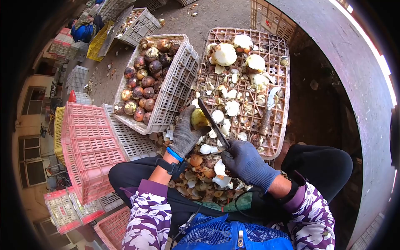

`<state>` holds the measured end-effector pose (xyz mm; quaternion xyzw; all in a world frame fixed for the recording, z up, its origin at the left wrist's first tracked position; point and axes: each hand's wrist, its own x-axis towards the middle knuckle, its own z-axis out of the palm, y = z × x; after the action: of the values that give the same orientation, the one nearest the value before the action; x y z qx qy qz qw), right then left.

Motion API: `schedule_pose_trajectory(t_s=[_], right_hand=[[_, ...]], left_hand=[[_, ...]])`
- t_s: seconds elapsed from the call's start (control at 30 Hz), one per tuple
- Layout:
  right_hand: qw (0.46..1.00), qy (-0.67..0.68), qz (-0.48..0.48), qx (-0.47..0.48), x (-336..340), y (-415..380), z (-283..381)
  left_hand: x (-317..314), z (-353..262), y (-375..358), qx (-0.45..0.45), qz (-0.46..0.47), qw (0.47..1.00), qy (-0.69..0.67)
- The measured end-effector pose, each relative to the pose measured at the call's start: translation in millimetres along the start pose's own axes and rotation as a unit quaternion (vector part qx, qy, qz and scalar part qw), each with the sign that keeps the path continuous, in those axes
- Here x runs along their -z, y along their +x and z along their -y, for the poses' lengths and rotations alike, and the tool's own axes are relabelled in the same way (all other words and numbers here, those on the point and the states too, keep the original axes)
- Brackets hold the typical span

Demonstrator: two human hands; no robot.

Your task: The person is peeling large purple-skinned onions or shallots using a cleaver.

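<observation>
My left hand, in a grey glove, is wrapped round a yellowish-green, onion-like bulb. My right hand, in a blue-grey glove, grips a knife. The dark, long blade lies along the right side of the bulb, overlapping it in this view. Beyond the hands, an upturned plastic crate serves as a work surface. On its far part sit large pale peeled bulbs, with white scraps scattered nearer. A second knife with a worn handle rests on its right side.
Left of the work surface, a tilted white crate holds several brown-purple unpeeled bulbs. Peelings are heaped between my legs. Pink crates stand at the left, and a grey panel bounds the right. Another person is far left.
</observation>
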<state>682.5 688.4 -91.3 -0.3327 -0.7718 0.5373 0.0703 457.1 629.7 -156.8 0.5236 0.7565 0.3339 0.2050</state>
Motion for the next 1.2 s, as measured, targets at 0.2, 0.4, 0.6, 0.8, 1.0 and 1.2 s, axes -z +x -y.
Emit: schedule_pose_trajectory(t_s=[0.2,0.4,0.6,0.8,1.0,1.2], right_hand=[[1.0,-0.024,-0.007,0.008,2,-2,1],[0.996,-0.078,-0.041,0.013,2,11,7],[0.997,-0.073,0.005,-0.011,0,41,6],[0.997,-0.053,0.048,-0.031,7,26,5],[0.997,-0.02,0.064,-0.045,8,43,7],[0.995,-0.07,0.04,-0.058,-6,70,5]], left_hand=[[-3,1,1,-0.011,-0.004,0.999,0.043],[-6,-12,-1,-0.026,-0.008,0.997,0.069],[-5,-12,-2,-0.024,0.003,0.994,0.102],[-2,-11,-5,-0.055,-0.033,0.988,0.142],[1,-14,-2,-0.05,-0.014,0.993,0.104],[5,-22,1,-0.041,0.022,0.994,0.101]])
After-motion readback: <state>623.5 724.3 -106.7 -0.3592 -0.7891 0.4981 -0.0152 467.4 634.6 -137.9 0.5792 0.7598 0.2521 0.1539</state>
